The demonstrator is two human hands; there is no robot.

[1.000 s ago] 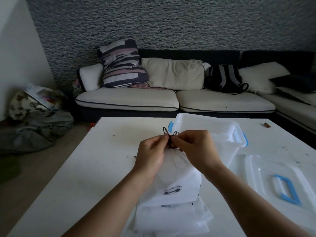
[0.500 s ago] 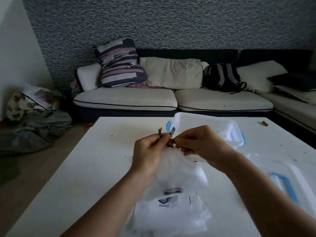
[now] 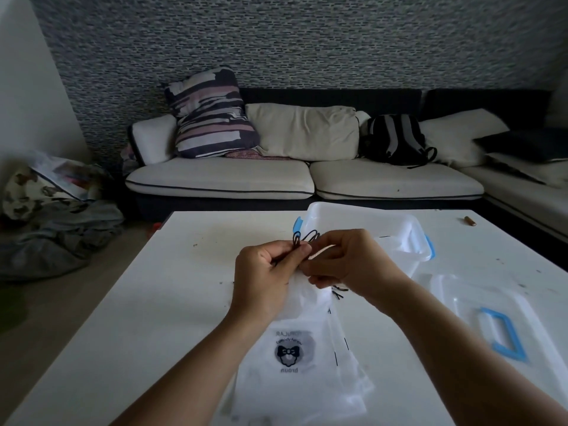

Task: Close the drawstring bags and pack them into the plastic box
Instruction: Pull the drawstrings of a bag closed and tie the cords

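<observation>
From the head camera, the left hand (image 3: pixel 264 281) and right hand (image 3: pixel 347 262) are pinching the black drawstring cord (image 3: pixel 302 238) of a white translucent printed drawstring bag (image 3: pixel 304 305), lifting its mouth above a stack of similar bags (image 3: pixel 295 379) lying on the white table (image 3: pixel 172 302), just before the clear plastic box with blue latches (image 3: pixel 396 232).

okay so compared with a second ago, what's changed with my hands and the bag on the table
Little has changed. Both hands still work the dark drawstring at the mouth of the white bag: the left hand keeps pinching it, and the right hand now sits lower and closer in, fingers curled on the cord. The plastic box, its lid and the bag pile stayed put.
</observation>
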